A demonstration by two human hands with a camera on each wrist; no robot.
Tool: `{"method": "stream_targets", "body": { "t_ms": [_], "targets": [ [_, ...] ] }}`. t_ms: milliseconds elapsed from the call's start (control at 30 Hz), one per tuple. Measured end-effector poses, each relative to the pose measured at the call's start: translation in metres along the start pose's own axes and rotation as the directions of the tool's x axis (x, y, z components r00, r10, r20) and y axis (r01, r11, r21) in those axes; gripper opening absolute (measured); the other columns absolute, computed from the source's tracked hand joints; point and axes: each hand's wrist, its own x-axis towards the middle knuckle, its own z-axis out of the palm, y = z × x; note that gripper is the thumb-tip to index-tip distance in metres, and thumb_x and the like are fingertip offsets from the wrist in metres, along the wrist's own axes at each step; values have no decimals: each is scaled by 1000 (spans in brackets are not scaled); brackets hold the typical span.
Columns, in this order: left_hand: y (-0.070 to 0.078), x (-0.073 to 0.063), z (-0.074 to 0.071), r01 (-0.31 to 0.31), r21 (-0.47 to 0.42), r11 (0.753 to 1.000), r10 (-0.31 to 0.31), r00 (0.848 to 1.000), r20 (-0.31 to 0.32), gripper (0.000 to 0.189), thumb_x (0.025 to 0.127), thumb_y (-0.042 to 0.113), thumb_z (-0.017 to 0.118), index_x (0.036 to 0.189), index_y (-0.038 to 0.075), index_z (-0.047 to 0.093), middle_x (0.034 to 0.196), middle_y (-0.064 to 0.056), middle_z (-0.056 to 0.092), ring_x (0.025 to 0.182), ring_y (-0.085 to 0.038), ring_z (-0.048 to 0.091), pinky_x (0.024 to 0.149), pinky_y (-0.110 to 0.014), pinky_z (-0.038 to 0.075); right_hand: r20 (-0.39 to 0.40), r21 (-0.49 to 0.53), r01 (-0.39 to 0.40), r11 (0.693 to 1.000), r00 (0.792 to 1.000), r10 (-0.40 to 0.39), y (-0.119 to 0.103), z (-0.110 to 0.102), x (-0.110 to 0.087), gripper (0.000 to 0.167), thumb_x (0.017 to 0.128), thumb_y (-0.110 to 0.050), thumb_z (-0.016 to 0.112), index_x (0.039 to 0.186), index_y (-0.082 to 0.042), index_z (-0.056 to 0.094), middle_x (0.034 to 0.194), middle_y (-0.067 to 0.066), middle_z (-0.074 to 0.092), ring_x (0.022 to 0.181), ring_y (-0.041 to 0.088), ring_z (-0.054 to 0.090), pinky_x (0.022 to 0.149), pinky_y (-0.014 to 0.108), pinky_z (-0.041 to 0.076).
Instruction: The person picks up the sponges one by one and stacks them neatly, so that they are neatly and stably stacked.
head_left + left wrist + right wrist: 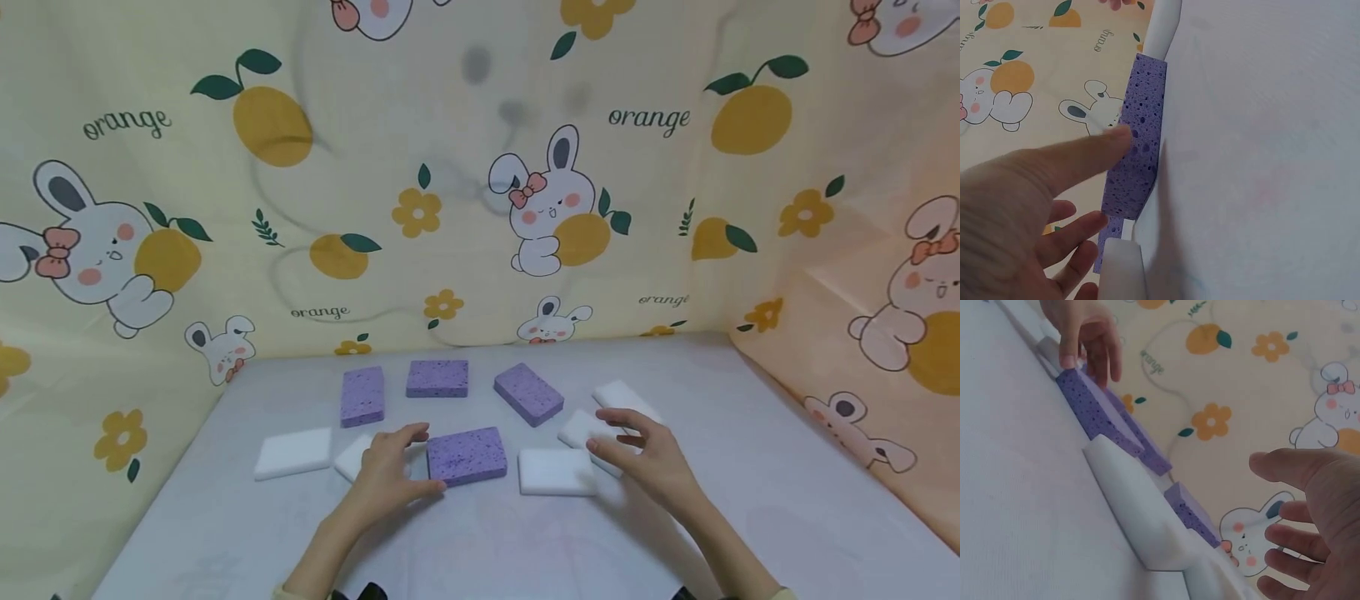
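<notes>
A purple speckled sponge lies flat at the front middle of the table. My left hand is at its left end, thumb and fingers spread apart and loosely bent. In the left wrist view the thumb overlaps the sponge, and the fingertips come right to its end. Over on the right, my right hand hovers above the white blocks with its fingers apart and nothing between them. Below it are a front white block and a tilted one, partly hidden by the fingers.
Toward the back lie more purple sponges: left, middle and right. One white block lies far left, another partly behind my left hand, and a third at the back right. A printed cloth encloses the table.
</notes>
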Motion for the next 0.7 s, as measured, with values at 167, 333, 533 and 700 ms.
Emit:
{"method": "stream_targets", "body": {
  "t_ms": [167, 333, 533, 700],
  "targets": [
    [-1, 0, 0, -6, -1, 1000, 6, 1000, 8, 77, 65, 29, 92, 129, 4, 59, 120, -7, 66, 110, -31, 52, 94, -56, 38, 23, 15, 7, 1000, 1000, -8, -1, 1, 0, 52, 83, -34, 81, 126, -10, 63, 127, 12, 61, 112, 37, 59, 93, 49, 50],
    [-2, 0, -1, 6, -4, 1000, -6, 1000, 23, 79, 64, 33, 92, 129, 4, 59, 115, -3, 67, 109, -28, 53, 94, -54, 38, 48, 6, 28, 1000, 998, -28, -2, 1, 0, 54, 84, -33, 80, 127, -6, 62, 127, 12, 62, 115, 35, 57, 93, 47, 50],
    [-1, 0, -2, 14, -23, 1000, -12, 999, 52, 82, 66, 40, 91, 132, 5, 57, 112, 3, 66, 107, -24, 54, 93, -52, 37, 55, 1, 50, 999, 997, -50, -2, 2, 0, 54, 86, -33, 79, 127, -3, 61, 125, 13, 63, 116, 34, 56, 94, 47, 49],
    [-3, -1, -4, -2, -53, 999, 7, 996, 93, 83, 68, 40, 89, 135, 6, 55, 114, 4, 66, 107, -23, 54, 94, -52, 35, 65, -6, 57, 998, 996, -56, 2, 3, 1, 53, 85, -33, 79, 125, -2, 61, 123, 13, 64, 114, 31, 58, 95, 48, 48]
  ]
}}
